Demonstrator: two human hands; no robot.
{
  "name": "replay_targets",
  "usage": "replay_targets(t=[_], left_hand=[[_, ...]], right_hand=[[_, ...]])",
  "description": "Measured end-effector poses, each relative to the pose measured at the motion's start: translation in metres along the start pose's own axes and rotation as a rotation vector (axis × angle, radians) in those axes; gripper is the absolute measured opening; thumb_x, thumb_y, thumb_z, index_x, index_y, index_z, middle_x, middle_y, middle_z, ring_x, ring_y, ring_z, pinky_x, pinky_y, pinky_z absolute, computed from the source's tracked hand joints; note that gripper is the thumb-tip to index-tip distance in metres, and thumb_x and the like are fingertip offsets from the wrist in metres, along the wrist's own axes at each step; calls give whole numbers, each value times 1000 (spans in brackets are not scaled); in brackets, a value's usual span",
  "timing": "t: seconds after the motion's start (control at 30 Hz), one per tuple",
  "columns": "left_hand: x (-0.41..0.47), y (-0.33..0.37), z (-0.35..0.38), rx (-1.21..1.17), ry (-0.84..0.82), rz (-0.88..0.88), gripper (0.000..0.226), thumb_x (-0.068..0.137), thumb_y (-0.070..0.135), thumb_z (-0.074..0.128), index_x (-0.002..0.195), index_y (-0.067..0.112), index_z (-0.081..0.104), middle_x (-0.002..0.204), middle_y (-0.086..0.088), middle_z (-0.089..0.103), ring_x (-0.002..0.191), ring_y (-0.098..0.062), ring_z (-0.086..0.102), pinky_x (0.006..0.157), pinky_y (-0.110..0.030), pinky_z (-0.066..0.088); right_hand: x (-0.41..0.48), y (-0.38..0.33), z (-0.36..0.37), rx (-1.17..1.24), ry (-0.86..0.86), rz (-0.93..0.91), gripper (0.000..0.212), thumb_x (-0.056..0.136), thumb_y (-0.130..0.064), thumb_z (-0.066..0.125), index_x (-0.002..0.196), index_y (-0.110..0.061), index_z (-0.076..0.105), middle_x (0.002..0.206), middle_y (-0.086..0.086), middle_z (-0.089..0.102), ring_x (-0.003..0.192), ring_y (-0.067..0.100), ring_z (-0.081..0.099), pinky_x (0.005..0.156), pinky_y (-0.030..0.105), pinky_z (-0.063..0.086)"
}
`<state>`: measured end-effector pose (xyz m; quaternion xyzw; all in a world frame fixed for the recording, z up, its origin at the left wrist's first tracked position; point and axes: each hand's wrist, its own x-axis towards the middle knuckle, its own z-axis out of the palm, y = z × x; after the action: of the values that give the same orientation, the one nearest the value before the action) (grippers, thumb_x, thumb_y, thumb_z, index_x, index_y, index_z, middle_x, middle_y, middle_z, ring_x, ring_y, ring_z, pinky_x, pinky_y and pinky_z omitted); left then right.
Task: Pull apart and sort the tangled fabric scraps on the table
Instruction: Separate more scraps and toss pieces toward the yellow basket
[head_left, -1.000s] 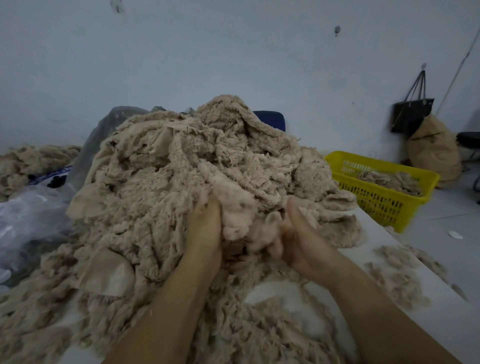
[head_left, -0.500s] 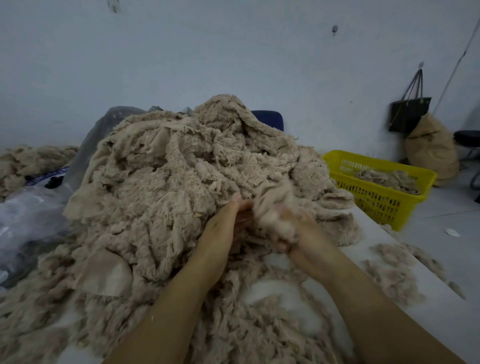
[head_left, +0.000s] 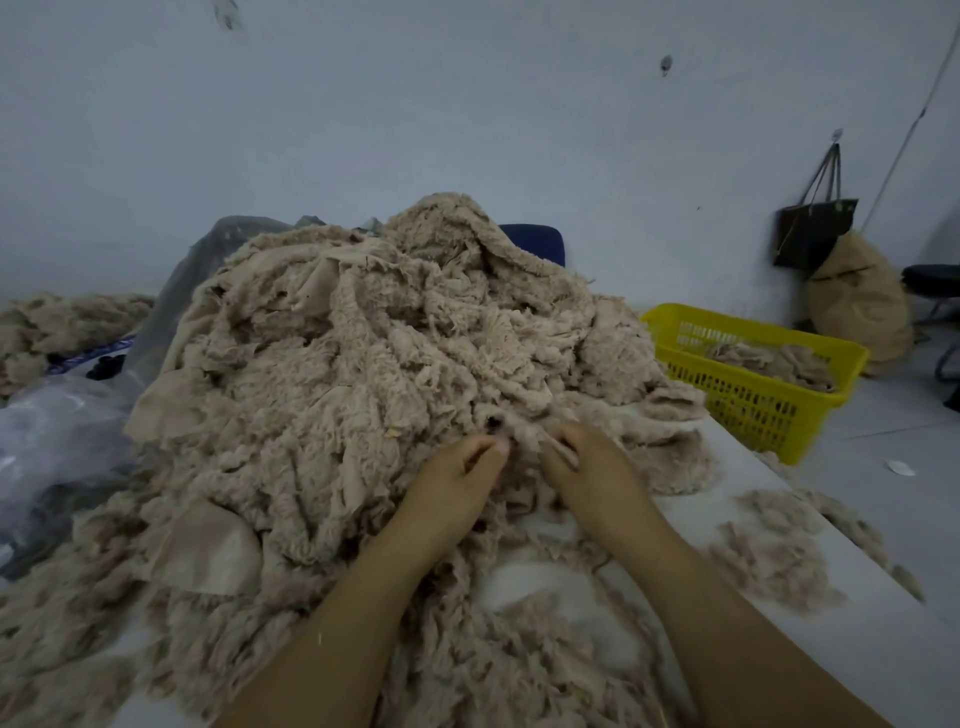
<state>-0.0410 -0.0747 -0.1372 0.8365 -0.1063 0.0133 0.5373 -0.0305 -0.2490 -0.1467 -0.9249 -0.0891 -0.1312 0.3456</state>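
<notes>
The big heap of scraps (head_left: 363, 389) fills the middle of the table (head_left: 831, 649). The yellow basket (head_left: 748, 395) sits off to the right with some scraps in it. We should tug slowly and sideways, taking small bits and not big clumps, so nothing rips. Our left hand (head_left: 457, 478) and right hand (head_left: 597, 467) are close together at the heap's near edge, fingers curled, each pinching a bit of fluff.

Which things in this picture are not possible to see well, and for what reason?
Head view only:
- Which scrap the left hand and right hand pinch: fingertips sunk in the pile of scraps.
- Blue thing behind the pile: only its top shows.
- Yellow basket bottom: covered by scraps inside.
- Plastic bag: cut off by the left edge.
</notes>
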Motion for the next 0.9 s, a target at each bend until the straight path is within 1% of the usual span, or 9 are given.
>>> replay_targets(t=[0.1, 0.17, 0.27, 0.33, 0.43, 0.53, 0.63, 0.73, 0.9], left_hand=[[-3, 8, 0, -83, -2, -20, 36, 87, 70, 48, 82, 44, 72, 81, 29, 70, 75, 14, 63, 58, 0, 42], [-3, 8, -2, -185, 0, -62, 42, 79, 75, 53, 87, 39, 74, 86, 25, 73, 81, 11, 66, 66, -4, 47], [0, 4, -6, -254, 40, -144, 32, 91, 54, 61, 88, 24, 72, 90, 4, 75, 91, -13, 70, 84, -33, 56], [1, 3, -5, -226, 151, -130, 29, 100, 35, 56, 81, 16, 66, 79, -3, 69, 80, -19, 65, 78, -38, 53], [3, 3, -3, -297, 351, -83, 25, 104, 27, 49, 89, 20, 68, 88, 1, 70, 81, -15, 65, 73, -29, 53], [7, 8, -9, -695, 409, -181, 25, 106, 25, 46, 100, 25, 70, 95, 3, 73, 85, -11, 68, 67, -27, 55], [11, 14, -19, -1088, 358, -384, 34, 107, 28, 41, 119, 4, 62, 103, -15, 73, 90, -27, 70, 69, -37, 57], [9, 19, -20, -1216, 275, -469, 45, 107, 34, 36, 107, -2, 63, 81, -18, 75, 74, -31, 73, 57, -38, 57], [5, 21, -36, -1284, 209, -457, 51, 106, 38, 38, 121, -5, 61, 94, -21, 72, 63, -31, 69, 64, -42, 53]], right_hand=[[-5, -12, 0, 83, 50, -214, 13, 101, -21, 52, 92, -23, 61, 87, -7, 55, 81, 14, 48, 69, 29, 37], [-6, -19, 7, 45, 5, -304, 12, 100, -21, 52, 100, -22, 64, 87, -11, 58, 83, 11, 49, 69, 30, 37], [-10, -23, 12, 104, -72, -343, 11, 100, -31, 55, 97, -27, 64, 80, -18, 58, 78, 7, 54, 63, 21, 38], [-11, -24, 14, 67, -97, -357, 16, 97, -39, 58, 93, -26, 64, 78, -12, 62, 75, 9, 55, 61, 23, 39], [-10, -24, 13, 38, -86, -276, 28, 94, -51, 56, 89, -24, 60, 74, -4, 62, 66, 12, 54, 61, 32, 40], [-9, -20, 11, 69, -86, -216, 33, 94, -53, 55, 78, -24, 52, 66, -2, 56, 59, 12, 49, 56, 32, 36], [-13, -21, 13, 41, -137, -267, 44, 95, -52, 53, 67, -20, 45, 57, 0, 44, 52, 11, 38, 52, 32, 27], [-17, -26, 15, 28, -153, -272, 47, 95, -59, 42, 62, -25, 40, 55, 1, 43, 50, 15, 40, 53, 36, 33], [-7, -4, -5, -69, 22, 44, 53, 102, -51, 36, 59, -24, 47, 51, -3, 41, 47, 11, 38, 51, 30, 31]])
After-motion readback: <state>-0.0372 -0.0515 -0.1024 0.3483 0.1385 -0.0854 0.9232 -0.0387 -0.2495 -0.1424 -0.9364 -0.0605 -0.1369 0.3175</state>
